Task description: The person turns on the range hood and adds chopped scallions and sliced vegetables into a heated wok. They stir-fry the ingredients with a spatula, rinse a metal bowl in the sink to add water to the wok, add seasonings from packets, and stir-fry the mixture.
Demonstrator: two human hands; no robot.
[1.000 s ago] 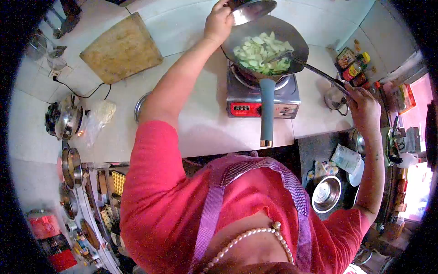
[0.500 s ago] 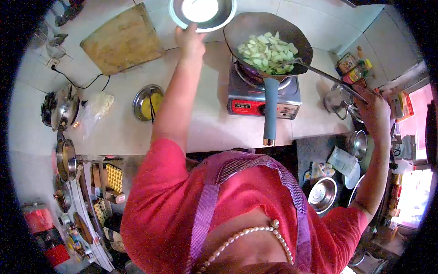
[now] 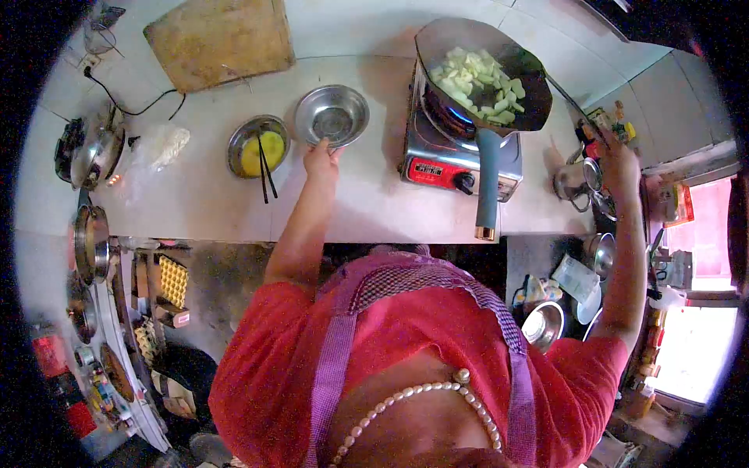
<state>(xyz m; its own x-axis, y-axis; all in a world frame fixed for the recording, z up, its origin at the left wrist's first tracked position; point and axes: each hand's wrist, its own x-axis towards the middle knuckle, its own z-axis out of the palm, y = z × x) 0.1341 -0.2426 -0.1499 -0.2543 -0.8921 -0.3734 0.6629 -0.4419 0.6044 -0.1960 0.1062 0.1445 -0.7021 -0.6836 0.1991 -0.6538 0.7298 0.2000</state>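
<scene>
My left hand pinches the near rim of an empty metal bowl on the white counter. Just left of it is a metal bowl of yellow beaten egg with dark chopsticks leaning in it. My right hand, at the right, is closed on the long dark handle of a spatula; the pan's rim hides its far end. Pale green vegetable slices lie in the wok, whose grey-blue handle points toward me. Blue flame shows under it on the stove.
A wooden cutting board leans on the back wall. At the left are a plastic bag and a lidded pot. A metal cup and seasoning bottles stand at the right; more bowls sit lower right.
The empty bowl has come down from beside the wok onto the counter with my left hand. The spatula has moved to the wok's right edge, and the view has shifted.
</scene>
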